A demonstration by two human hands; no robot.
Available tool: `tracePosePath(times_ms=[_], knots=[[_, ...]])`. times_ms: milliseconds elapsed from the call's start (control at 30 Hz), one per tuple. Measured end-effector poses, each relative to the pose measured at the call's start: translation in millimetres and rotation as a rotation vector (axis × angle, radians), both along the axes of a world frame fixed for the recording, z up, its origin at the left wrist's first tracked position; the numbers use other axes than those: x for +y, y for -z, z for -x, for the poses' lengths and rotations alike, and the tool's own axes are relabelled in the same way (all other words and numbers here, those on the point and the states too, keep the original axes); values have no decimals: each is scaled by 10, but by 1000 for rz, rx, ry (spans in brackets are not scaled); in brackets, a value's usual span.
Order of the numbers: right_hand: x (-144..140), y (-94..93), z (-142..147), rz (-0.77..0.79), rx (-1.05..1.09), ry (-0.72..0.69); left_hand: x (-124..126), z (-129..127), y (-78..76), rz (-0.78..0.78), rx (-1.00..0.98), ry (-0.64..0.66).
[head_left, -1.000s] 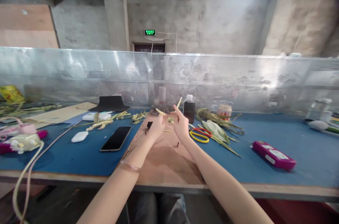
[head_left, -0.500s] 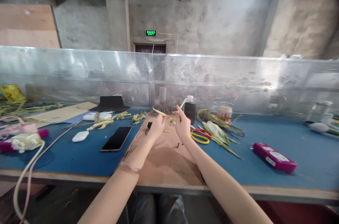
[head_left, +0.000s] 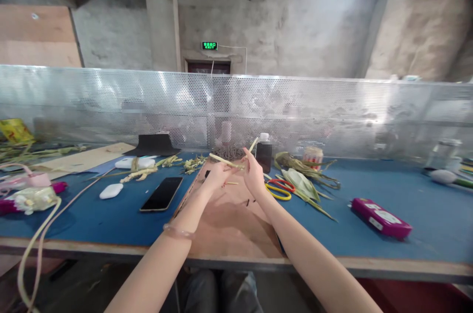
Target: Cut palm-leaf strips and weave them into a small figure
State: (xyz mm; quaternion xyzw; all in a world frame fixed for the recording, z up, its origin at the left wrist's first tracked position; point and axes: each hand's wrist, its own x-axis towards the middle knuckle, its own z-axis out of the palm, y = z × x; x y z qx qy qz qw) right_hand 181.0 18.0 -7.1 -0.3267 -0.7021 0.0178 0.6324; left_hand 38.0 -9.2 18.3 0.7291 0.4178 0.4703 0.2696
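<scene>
Your left hand (head_left: pixel 215 177) and right hand (head_left: pixel 254 175) have drawn closer together than they were a second ago, meeting over the far end of the brown board (head_left: pixel 229 219) that lies on the table (head_left: pixel 424 214). Both now pinch the same pale straw strip (head_left: pixel 226 161): your left fingers close on it near the middle, your right fingers nip its right end, where a short tail sticks up. A moment back the strip pointed off to the left from your left hand alone, with a separate piece raised in your right; now the strip runs across between both hands, so the two pieces seem to have been brought together, though the join itself is too small to make out.

Just right of your right hand lie the yellow-handled scissors (head_left: pixel 278 190) and a heap of green leaves (head_left: pixel 301 180). A dark bottle (head_left: pixel 263 153) stands just beyond your fingers. To the left, well apart, rests a black phone (head_left: pixel 161 193), and farther right a pink case (head_left: pixel 380 218).
</scene>
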Motion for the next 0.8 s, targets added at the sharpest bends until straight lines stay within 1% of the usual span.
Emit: tracePosePath(times_ms=[67,167,267,433,533,633,800], knots=[[-12,-10,8,6,1,6,8,5,14,7,-11,21],[-45,-31,20,27,30,11,-2,-1,27,46,-74,7],[-66,-54,10,43,40,-6,-23,-6,27,92,-89,3],[-92,-96,-38,13,34,-70,16,-3,68,43,-118,40],[-126,-108,-28,60,-19,-108,93,2,121,35,-133,32],[-145,-108,9,102,-70,-104,150,7,160,22,-149,29],[-123,-95,43,102,-73,-108,139,-5,169,26,-278,115]])
